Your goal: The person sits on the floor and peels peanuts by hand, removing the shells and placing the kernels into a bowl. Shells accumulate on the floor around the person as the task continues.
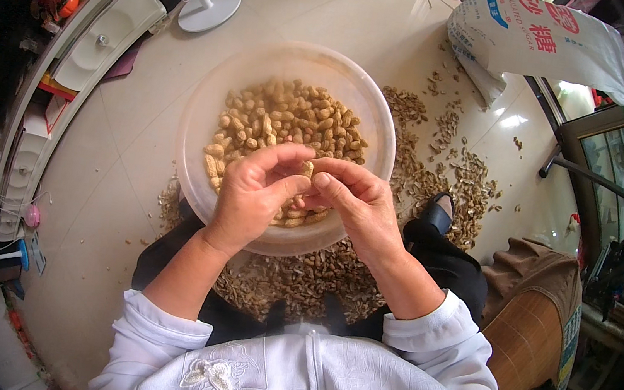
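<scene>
Above a translucent plastic basin (378, 106) of unshelled peanuts (310, 112), both hands meet at one peanut in its shell (307, 168). My left hand (257, 188) holds this peanut between thumb and index finger. The thumb and index fingertip of my right hand (355, 203) pinch at the same peanut from the right. The lower fingers of both hands are partly hidden behind the thumbs. Beneath and around the basin, broken peanut shells (301, 281) lie in a heap.
More shells (466, 196) spread over the tiled floor to the right, around a dark shoe (437, 213). A white woven sack (541, 42) lies at the upper right. A white stand base (210, 9) and a drawer cabinet (100, 40) are at the left. A brown cloth (536, 269) drapes near a woven mat.
</scene>
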A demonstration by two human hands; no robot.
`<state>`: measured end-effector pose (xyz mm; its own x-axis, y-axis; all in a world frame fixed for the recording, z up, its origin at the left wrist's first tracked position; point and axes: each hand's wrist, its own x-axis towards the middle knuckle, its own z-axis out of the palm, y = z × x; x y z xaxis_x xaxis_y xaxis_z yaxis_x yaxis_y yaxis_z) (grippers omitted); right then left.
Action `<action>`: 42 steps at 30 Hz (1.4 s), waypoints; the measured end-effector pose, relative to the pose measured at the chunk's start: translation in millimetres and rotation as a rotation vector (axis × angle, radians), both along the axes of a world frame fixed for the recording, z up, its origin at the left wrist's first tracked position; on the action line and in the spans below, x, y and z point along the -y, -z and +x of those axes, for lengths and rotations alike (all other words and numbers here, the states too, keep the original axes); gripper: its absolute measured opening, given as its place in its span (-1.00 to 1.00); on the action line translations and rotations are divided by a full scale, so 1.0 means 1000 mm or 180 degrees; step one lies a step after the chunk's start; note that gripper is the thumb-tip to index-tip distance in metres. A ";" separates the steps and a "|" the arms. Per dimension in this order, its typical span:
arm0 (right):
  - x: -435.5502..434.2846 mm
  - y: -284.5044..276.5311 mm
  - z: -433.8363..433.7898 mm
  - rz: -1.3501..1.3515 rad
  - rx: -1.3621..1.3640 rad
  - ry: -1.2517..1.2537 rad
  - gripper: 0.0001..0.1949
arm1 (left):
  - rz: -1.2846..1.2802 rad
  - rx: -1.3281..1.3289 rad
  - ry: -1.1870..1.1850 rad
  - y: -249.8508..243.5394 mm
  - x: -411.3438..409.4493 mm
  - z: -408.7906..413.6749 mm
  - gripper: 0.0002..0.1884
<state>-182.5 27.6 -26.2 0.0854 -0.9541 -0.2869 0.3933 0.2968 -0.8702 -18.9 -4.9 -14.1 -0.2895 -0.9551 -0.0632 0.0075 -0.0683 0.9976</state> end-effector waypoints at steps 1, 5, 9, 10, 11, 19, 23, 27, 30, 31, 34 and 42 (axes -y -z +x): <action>0.000 0.000 0.000 0.0009 -0.0003 -0.0027 -0.70 | -0.0076 0.0020 0.0011 0.000 0.000 0.000 -0.79; 0.000 -0.001 0.002 0.0055 0.0000 -0.0021 -0.69 | -0.0058 0.0064 0.0034 0.001 -0.001 -0.001 -0.83; 0.000 0.000 0.003 -0.0221 -0.0381 0.0099 -0.75 | -0.0614 0.0420 0.0098 0.003 -0.002 -0.001 -0.84; -0.001 0.000 0.004 -0.0352 -0.0432 0.0170 -0.77 | -0.0630 0.0404 0.0117 0.001 -0.002 -0.002 -0.83; -0.003 -0.001 0.005 -0.0483 -0.0484 0.0242 -0.79 | -0.0646 0.0389 0.0136 -0.003 -0.003 -0.003 -0.83; -0.003 -0.002 0.010 -0.0639 -0.0438 0.0622 -0.83 | 0.0792 -0.0668 -0.0117 0.004 -0.004 -0.004 -0.77; -0.001 0.001 0.010 -0.0251 -0.0102 0.0743 -0.83 | 0.1377 -0.1185 -0.0282 0.009 0.004 0.001 -0.77; 0.008 0.012 0.001 -0.0831 -0.1880 0.0454 -0.79 | 0.0904 -0.0224 -0.0304 0.014 0.012 0.010 -0.79; 0.009 0.005 -0.002 -0.0506 -0.1328 0.0498 -0.76 | -0.0170 0.0810 -0.0319 0.020 0.013 0.013 -0.80; 0.009 0.001 -0.002 -0.0352 -0.0915 0.0520 -0.75 | -0.0601 0.1150 -0.0377 0.023 0.013 0.015 -0.80; 0.010 -0.007 -0.005 -0.0045 -0.0201 0.0308 -0.75 | -0.0378 0.1126 -0.0514 0.010 0.011 0.012 -0.83; -0.004 -0.005 -0.004 0.0388 0.0796 -0.0344 -0.67 | -0.0033 0.0323 0.0292 -0.011 0.009 0.011 -0.85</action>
<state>-186.5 31.2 -21.3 0.2671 -0.8955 -0.3559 0.5514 0.4450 -0.7057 -8.1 -14.2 -2.7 -0.3683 -0.9256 -0.0868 -0.0993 -0.0537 0.9936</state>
